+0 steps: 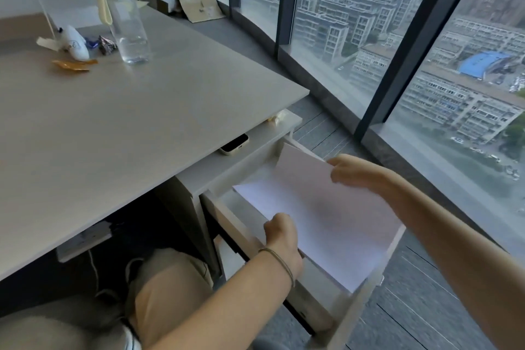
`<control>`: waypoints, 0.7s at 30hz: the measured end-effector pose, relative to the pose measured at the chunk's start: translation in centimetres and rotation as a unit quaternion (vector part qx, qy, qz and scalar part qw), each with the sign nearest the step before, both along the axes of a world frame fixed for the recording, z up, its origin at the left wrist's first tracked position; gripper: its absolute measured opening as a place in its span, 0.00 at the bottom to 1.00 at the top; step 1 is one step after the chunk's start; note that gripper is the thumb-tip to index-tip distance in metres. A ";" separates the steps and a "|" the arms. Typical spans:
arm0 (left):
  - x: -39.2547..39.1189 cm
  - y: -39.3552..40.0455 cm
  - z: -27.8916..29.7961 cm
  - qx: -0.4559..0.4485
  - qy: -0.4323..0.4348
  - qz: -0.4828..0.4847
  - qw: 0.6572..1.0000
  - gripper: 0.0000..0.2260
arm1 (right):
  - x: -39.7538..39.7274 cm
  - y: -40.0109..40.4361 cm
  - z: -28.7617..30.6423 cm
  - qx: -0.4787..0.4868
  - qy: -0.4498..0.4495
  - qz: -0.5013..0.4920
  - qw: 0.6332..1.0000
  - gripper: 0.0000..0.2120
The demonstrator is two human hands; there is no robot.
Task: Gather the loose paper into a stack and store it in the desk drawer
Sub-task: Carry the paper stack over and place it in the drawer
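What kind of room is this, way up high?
Probably an office or study in a tall building. There is a desk with an open drawer, a water bottle, and big windows looking down on rooftops.

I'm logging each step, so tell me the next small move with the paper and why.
Probably lower the paper stack flat into the open drawer. Both hands, the left hand and right hand, hold it tilted above the drawer, not yet resting inside.
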State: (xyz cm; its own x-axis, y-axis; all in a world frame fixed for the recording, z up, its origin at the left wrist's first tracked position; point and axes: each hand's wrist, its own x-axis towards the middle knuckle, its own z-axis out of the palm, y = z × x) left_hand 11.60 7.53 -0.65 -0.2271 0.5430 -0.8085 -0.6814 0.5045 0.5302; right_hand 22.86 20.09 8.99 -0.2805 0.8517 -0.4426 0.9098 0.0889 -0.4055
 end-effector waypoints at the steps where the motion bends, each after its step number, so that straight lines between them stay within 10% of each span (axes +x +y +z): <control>1: -0.4 0.4 1.0 -0.006 0.000 0.002 1.000 0.33 | -0.4 0.4 -0.8 -0.005 -0.002 0.002 1.000 0.22; 7: -2.1 2.2 1.7 -0.033 0.045 0.023 0.998 0.21 | -2.7 2.0 -4.9 -0.030 0.005 0.001 1.000 0.28; 15: -3.1 5.5 -9.1 -0.031 0.028 -0.011 0.999 0.35 | -3.7 3.0 -8.7 0.029 -0.033 -0.042 0.998 0.15; 21: -3.5 1.5 3.2 0.010 0.109 -0.052 0.993 0.42 | -3.9 0.9 -7.7 0.204 0.003 -0.043 0.978 0.18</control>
